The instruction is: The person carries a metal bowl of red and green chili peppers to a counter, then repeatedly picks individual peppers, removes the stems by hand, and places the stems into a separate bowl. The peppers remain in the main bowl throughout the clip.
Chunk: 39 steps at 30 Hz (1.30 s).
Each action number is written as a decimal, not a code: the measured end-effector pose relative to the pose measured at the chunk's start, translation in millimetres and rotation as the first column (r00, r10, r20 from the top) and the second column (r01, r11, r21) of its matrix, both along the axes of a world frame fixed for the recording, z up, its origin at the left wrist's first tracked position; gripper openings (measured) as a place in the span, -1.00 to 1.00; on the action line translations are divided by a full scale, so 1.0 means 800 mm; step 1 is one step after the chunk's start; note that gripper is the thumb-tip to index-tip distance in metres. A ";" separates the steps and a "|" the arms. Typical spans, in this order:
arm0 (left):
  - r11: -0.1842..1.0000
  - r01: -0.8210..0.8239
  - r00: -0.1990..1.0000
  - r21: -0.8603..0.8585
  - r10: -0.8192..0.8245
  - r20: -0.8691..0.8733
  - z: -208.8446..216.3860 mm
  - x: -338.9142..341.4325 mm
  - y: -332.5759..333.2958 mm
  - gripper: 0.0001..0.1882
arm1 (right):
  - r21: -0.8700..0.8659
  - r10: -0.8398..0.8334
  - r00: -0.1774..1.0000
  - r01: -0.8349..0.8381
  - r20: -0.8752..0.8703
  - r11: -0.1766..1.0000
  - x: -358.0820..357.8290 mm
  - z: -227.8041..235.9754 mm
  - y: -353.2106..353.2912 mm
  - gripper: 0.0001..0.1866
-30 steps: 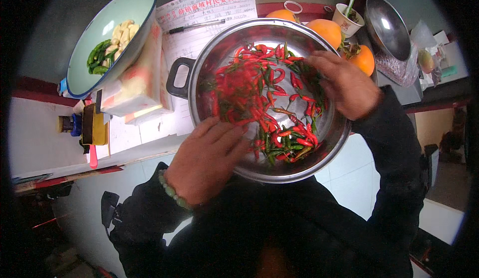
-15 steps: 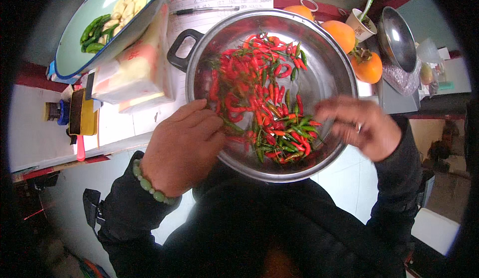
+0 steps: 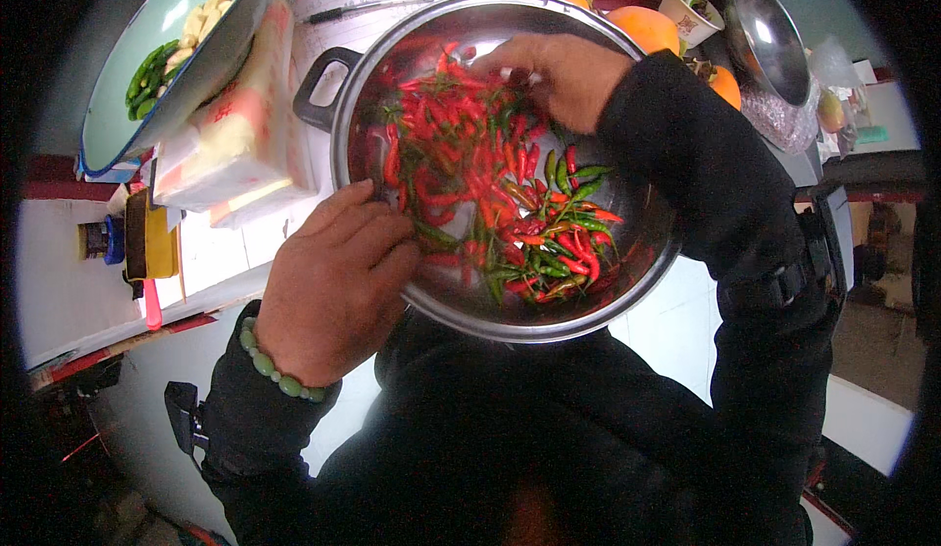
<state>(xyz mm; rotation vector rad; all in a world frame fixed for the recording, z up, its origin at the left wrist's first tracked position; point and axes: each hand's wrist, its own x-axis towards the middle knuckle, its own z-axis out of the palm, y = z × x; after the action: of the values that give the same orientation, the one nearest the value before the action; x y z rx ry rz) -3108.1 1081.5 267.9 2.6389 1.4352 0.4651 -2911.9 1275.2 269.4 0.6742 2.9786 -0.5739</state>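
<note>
A wide steel pan [image 3: 642, 242] with a black side handle [image 3: 319, 90] holds a heap of small red and green chili peppers [image 3: 559, 242], stems still on many of them. My left hand [image 3: 343, 276], with a green bead bracelet on its wrist, is closed over the pan's near left rim, its fingertips at the inner wall. Inside the far part of the pan, my right hand [image 3: 569, 75] is over the peppers, palm side down. Motion smears its fingers, so what they hold, if anything, does not show.
Upper left, an enamel bowl [image 3: 108, 124] with a blue rim holds peeled garlic and green peppers, above a plastic-wrapped package [image 3: 230, 144]. A pen [image 3: 368, 7] lies on written paper. Persimmons [image 3: 647, 28], a paper cup [image 3: 689, 17] and a metal bowl [image 3: 769, 41] stand right.
My right hand has moved from the pan's right side up and left to its far part, over the peppers. The view has shifted a little; my left hand stays at the rim.
</note>
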 end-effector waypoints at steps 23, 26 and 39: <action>1.000 -0.012 0.998 -0.007 0.013 0.069 0.002 -0.002 0.000 -0.71 | -0.386 -0.331 0.929 0.369 0.164 0.846 0.080 0.038 -0.060 -0.88; 0.999 -0.019 0.997 -0.029 0.021 0.074 0.004 -0.001 -0.001 -0.70 | -0.587 -0.534 0.838 0.492 0.117 0.643 0.086 0.045 -0.061 -0.89; 0.981 0.008 0.988 -0.192 0.021 0.150 0.039 0.007 0.008 -0.49 | -0.835 -0.563 0.822 0.244 -0.091 0.493 0.096 0.046 -0.060 -0.85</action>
<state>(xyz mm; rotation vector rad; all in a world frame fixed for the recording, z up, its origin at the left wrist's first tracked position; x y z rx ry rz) -3102.8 1087.9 299.4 2.3947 1.3686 0.4895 -2835.2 1227.3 306.1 1.2523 2.2901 -2.1042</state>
